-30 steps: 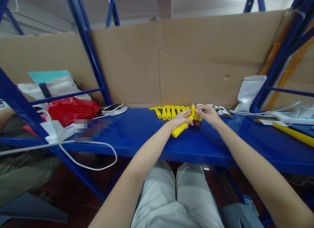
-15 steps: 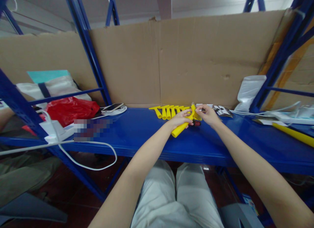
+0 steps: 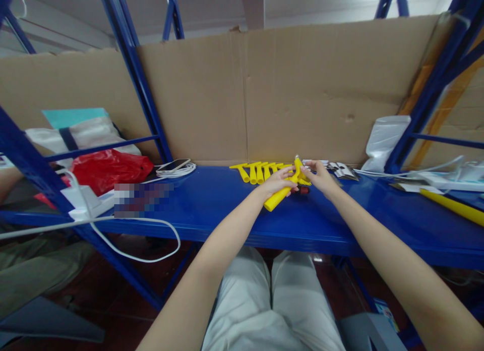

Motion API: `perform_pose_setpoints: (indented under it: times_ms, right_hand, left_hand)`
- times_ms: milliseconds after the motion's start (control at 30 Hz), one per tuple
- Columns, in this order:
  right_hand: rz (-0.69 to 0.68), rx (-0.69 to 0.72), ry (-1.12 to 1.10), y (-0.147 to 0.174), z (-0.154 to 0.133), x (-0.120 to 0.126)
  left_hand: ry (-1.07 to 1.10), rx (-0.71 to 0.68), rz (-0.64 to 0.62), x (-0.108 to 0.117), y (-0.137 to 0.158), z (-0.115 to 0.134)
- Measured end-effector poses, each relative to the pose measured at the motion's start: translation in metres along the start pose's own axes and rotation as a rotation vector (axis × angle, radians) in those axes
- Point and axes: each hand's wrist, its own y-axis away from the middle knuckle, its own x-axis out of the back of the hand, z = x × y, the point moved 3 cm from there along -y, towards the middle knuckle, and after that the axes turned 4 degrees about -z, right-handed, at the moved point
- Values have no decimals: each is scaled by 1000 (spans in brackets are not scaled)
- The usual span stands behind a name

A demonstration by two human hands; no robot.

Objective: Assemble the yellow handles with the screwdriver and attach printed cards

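My left hand [image 3: 280, 183] is closed around a yellow tool [image 3: 277, 199] with a thick round handle. Its forked head points away from me, and a small pale or metallic tip shows at its far end. At the right side of that head, the fingers and thumb of my right hand [image 3: 318, 175] are pressed against it. Behind my left hand lies a row of several similar yellow tools [image 3: 260, 174], handles towards me. A small dark red object [image 3: 304, 190] is under my right hand, partly hidden.
The blue shelf table [image 3: 223, 199] meets a cardboard wall [image 3: 295, 89] at the back. Small packaged pieces [image 3: 343, 171] lie right of my hands. Further left are a phone [image 3: 174, 165], a coiled white cable and a red plastic bag [image 3: 109, 169]. A long yellow piece [image 3: 454, 206] lies right.
My right hand has moved from the far end of the yellow tool's head slightly down along its side, so the pale tip now shows. My left hand keeps its hold.
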Motion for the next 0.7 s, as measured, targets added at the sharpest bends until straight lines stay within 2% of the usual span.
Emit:
perform_pose_setpoints:
  times_ms: [100,233,333,433,533,600,700]
  right_hand:
    - [-7,5,90,-2,3,-1]
    - [-56,61,349,-3,1,6]
    - [-262,81,486,0,-5,9]
    - [-527,84,497,9,-11,6]
    - [-682,75,505,17,-15,3]
    - [-698,69,512,19,-15,2]
    - [-649,62,428,18,-16,4]
  left_hand:
    - [28,-14,29,0,-1,0]
    - [83,-33,127,3,-2,2]
    - [124,-62,238,10,-4,2]
    - [144,-80,335,18,-7,1]
    - [155,-76,427,24,-10,-2]
    - [177,-77,488,28,-11,-2]
    - [216,-100,536,30,-11,-1]
